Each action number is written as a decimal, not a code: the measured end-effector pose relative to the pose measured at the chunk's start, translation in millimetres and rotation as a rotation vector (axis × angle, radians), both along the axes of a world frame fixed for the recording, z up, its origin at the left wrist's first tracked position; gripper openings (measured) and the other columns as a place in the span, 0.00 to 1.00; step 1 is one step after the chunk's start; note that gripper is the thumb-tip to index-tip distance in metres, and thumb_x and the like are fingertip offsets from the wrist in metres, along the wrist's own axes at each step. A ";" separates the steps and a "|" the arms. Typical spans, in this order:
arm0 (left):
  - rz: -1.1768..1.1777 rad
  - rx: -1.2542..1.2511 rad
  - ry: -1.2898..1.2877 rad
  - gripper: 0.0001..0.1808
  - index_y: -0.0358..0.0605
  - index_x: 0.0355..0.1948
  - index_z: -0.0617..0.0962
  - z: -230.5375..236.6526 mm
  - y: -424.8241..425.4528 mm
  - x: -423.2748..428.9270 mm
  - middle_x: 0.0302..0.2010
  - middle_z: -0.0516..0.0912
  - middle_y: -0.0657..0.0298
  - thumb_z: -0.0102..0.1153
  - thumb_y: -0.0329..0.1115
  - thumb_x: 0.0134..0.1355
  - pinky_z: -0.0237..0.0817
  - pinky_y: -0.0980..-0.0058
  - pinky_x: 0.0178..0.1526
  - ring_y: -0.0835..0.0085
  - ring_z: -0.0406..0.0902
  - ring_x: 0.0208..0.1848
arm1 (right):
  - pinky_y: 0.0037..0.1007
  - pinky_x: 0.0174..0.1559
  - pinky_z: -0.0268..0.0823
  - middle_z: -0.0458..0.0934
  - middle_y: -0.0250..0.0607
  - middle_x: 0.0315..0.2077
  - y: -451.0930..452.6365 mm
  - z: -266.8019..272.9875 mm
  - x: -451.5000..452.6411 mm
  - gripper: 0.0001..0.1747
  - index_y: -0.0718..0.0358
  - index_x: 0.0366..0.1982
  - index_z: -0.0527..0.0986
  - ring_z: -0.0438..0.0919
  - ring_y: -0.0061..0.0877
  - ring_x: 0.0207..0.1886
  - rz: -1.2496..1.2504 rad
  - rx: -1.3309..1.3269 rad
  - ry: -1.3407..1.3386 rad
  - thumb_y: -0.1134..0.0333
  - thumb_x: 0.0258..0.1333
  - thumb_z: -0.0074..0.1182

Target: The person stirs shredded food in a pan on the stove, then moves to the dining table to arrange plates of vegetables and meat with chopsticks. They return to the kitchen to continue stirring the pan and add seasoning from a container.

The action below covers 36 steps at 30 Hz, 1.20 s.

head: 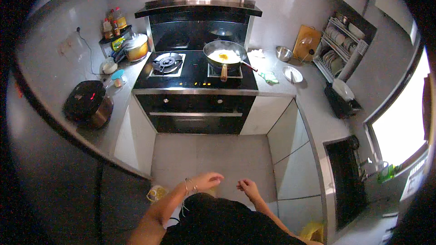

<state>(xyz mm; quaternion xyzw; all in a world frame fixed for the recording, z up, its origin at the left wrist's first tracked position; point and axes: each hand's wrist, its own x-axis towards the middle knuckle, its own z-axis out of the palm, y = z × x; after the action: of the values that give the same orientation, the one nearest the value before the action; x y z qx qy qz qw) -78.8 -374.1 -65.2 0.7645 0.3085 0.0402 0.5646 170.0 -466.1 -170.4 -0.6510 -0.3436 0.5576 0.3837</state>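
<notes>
My left hand (pixel 210 180) hangs in front of my body with loosely bent fingers and nothing visible in it; bracelets circle the wrist. To its right is my right hand (pixel 248 188), its fingers curled in, with no object showing. Both hands are above the floor, apart from each other and well back from the cooker. On the right burner of the black gas hob (pixel 194 75) sits a wok (pixel 208 62) with white and yellow food (pixel 223 55), possibly egg. Its wooden handle (pixel 223 73) points towards me. A dark utensil handle (pixel 249 66) sticks out over the right rim.
At left stand a lidded pot (pixel 136 49), a rice cooker (pixel 89 104) and sauce bottles (pixel 119 18). At right are a white bowl (pixel 293 74), a metal bowl (pixel 284 53), a cutting board (pixel 306 42), a dish rack (pixel 335 49) and a sink (pixel 345 180).
</notes>
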 end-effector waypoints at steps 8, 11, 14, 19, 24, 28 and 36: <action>0.150 -0.373 -0.464 0.14 0.38 0.48 0.72 13.5 151.6 93.3 0.41 0.78 0.61 0.46 0.32 0.63 0.65 0.77 0.48 0.75 0.74 0.44 | 0.23 0.35 0.68 0.77 0.37 0.28 173.9 23.7 49.8 0.11 0.67 0.38 0.72 0.75 0.21 0.31 0.028 0.204 -0.094 0.68 0.59 0.43; 0.262 -0.475 -0.624 0.14 0.39 0.47 0.73 11.1 204.4 107.5 0.40 0.77 0.63 0.46 0.32 0.62 0.65 0.79 0.47 0.77 0.74 0.42 | 0.22 0.34 0.67 0.77 0.37 0.28 244.7 20.5 87.5 0.10 0.66 0.39 0.72 0.75 0.21 0.31 0.011 0.275 0.034 0.70 0.59 0.42; 0.487 -0.461 -0.465 0.14 0.40 0.47 0.73 5.6 259.7 104.3 0.40 0.78 0.62 0.47 0.32 0.62 0.65 0.80 0.46 0.77 0.75 0.42 | 0.22 0.34 0.66 0.76 0.37 0.28 327.1 42.0 137.2 0.10 0.66 0.39 0.72 0.74 0.20 0.31 -0.055 0.309 -0.003 0.70 0.59 0.43; 1.103 -0.779 -0.544 0.15 0.41 0.45 0.72 18.6 337.7 111.2 0.37 0.78 0.59 0.45 0.40 0.63 0.69 0.71 0.43 0.69 0.76 0.39 | 0.21 0.36 0.66 0.75 0.36 0.29 475.3 135.8 184.9 0.12 0.65 0.40 0.71 0.73 0.20 0.32 -0.124 0.541 -0.276 0.66 0.56 0.48; 1.050 -1.018 -0.835 0.22 0.43 0.47 0.71 30.4 402.5 133.5 0.38 0.77 0.59 0.36 0.50 0.65 0.70 0.68 0.44 0.69 0.76 0.38 | 0.28 0.43 0.65 0.67 0.46 0.44 579.1 188.0 171.3 0.36 0.60 0.56 0.59 0.68 0.29 0.43 0.503 0.794 -0.689 0.64 0.45 0.60; 0.892 -1.180 -0.962 0.23 0.44 0.49 0.69 23.4 441.5 150.0 0.35 0.77 0.58 0.38 0.52 0.64 0.72 0.71 0.39 0.70 0.76 0.34 | 0.40 0.35 0.66 0.66 0.50 0.35 609.5 190.4 157.8 0.35 0.56 0.58 0.56 0.72 0.44 0.34 0.674 0.453 -1.074 0.75 0.45 0.49; 0.633 -1.429 -0.942 0.26 0.43 0.47 0.68 14.5 457.5 149.3 0.24 0.69 0.65 0.39 0.56 0.63 0.61 0.85 0.21 0.79 0.65 0.22 | 0.33 0.34 0.67 0.75 0.46 0.29 570.1 339.4 204.1 0.29 0.56 0.56 0.64 0.75 0.33 0.31 0.900 0.405 -1.114 0.75 0.49 0.51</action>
<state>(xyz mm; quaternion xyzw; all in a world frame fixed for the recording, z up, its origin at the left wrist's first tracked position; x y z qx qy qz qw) 70.6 83.5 -50.7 0.0168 0.1927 0.3005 0.9339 374.1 104.0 168.9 -0.5500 -0.8168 0.1740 -0.0003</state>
